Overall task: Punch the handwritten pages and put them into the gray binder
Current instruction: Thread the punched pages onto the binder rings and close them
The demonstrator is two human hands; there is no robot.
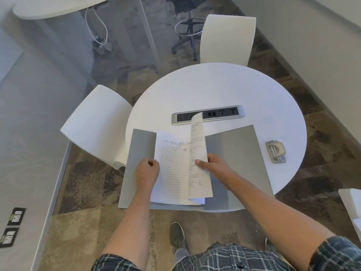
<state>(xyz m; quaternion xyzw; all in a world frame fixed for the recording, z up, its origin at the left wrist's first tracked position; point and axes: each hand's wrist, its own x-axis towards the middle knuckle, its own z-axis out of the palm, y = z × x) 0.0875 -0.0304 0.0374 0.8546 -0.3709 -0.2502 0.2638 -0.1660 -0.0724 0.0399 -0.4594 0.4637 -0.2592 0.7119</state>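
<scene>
Gray binder (236,153) lies open flat on the near edge of the round white table (214,90), its 2 covers spread left and right, the near corners hanging past the table rim. Handwritten pages (173,173) lie on the binder's middle, lined sheets, writing near the top, lower lines blank.

My left hand (147,171) sits at the left edge of the flat pages, fingers curled, thumb tip at the paper edge; cannot tell if it really pinches the sheet or just presses it.

My right hand (214,165) is clamped on 1 lifted page (199,153), thumb on the near face, fingers behind. That page stands up nearly on edge over the binder's spine area, its top reaching over the power strip (208,115), which is set into the tabletop. Writing shows on the lifted face, too blurred to read.

Hole punch (275,151), silver, lies on the table right of the binder, apart from it, untouched.

2 white chairs: 1 (227,39) at the far side of the table, 1 (95,124) at the left. Patterned carpet below, my shoe (176,236) visible under the table edge. Plaid shirt (234,257) at bottom of frame.
</scene>
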